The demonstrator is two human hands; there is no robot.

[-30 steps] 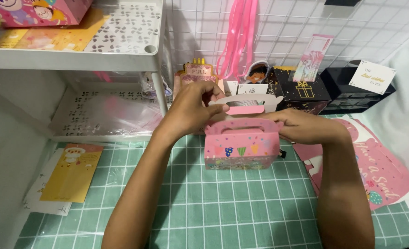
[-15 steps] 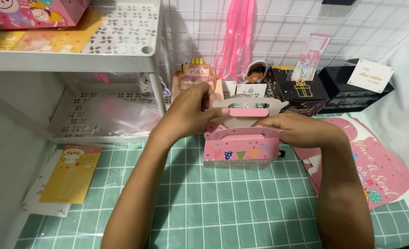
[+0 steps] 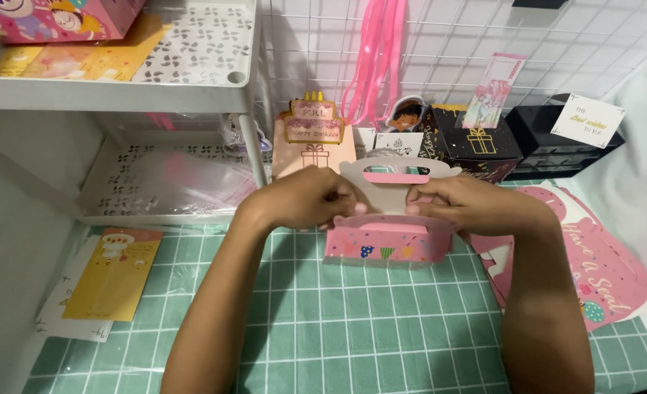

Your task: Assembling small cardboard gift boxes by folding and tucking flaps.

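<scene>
Pink gift box (image 3: 388, 241) pinched by left hand (image 3: 305, 198) and right hand (image 3: 469, 204), fingertips hidden; open green mat (image 3: 353, 328) at six o'clock.

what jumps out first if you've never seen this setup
Two bare hands, the left hand and right hand, meet at centre over a small pink gift box with a handle flap, on a green grid cutting mat. Pink ribbons hang on the wire grid behind, beside a white shelf rack.
</scene>
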